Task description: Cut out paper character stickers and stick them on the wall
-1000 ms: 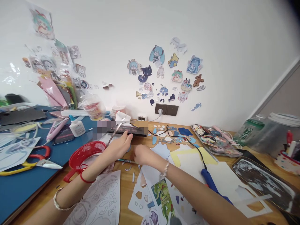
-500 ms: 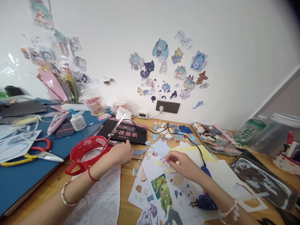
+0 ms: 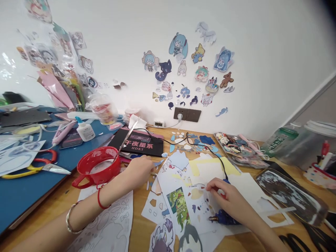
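Head view: the blue corded tool (image 3: 223,219) lies just beneath the right hand (image 3: 229,201). The left hand (image 3: 139,170) curls beside a blue cutout (image 3: 158,163). I cannot tell whether either hand grips anything.

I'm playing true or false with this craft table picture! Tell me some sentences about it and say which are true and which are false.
1. The bowl beside the left hand is red. True.
2. The scissors lie beside the right hand. False: they lie on the blue mat, far to the left.
3. A plug sits in the wall socket. True.
4. The right hand holds the glue bottle. False: it stands on the blue mat, away from both hands.
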Available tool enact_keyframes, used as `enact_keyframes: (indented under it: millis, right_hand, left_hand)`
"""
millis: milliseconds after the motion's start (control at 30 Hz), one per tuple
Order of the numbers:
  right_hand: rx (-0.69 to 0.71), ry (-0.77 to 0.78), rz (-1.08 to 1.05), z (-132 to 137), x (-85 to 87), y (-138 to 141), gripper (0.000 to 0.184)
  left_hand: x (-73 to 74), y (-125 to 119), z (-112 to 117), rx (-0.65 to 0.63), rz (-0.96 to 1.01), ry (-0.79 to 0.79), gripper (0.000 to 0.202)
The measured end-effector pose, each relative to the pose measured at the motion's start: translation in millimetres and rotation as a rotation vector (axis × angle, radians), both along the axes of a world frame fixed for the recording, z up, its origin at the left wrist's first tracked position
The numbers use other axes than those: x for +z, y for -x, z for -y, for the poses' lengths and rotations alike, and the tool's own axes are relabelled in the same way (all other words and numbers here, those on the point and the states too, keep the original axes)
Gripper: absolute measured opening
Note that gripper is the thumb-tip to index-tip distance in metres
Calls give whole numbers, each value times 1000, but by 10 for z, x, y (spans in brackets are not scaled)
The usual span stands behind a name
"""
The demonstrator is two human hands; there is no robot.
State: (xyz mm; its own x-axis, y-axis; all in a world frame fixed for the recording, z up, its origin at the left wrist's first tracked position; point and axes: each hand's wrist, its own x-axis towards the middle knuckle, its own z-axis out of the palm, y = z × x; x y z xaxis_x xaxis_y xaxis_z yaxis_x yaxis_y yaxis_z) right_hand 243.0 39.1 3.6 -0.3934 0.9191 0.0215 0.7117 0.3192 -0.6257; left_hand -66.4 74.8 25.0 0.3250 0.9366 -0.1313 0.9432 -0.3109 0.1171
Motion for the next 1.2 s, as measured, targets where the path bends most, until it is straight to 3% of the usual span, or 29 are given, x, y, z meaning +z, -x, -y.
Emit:
enact_keyframes:
  millis: [200,400,533,667,800,967,1200]
  right_hand:
    - [-37,-81,59,-3,0,-145,21]
    - [186,-76,189,75,-19,-43,37]
    - [256,-64,263,119,-53,47,32]
    - [197,-144,221,117,-28,39,34]
    - [11,-233,143,62,23,-102,38]
    - [-173,-269,248,-83,-73,-399,37]
    - [-88,-272,386,-164,-246,-551,51]
  left_hand:
    - [27,-122,93,-96,-62,41,20]
    - [-79,-287,231,-47,1,22,28]
    - [-150,-306,245,-23,123,26,44]
    - [-154,-311,234,-28,271,7,55]
    - [-141,-351,249,-49,360,-17,48]
    - [-153,-457,396,-220,382,-53,42]
    - [-169,-528,628,-560,291,-49,55]
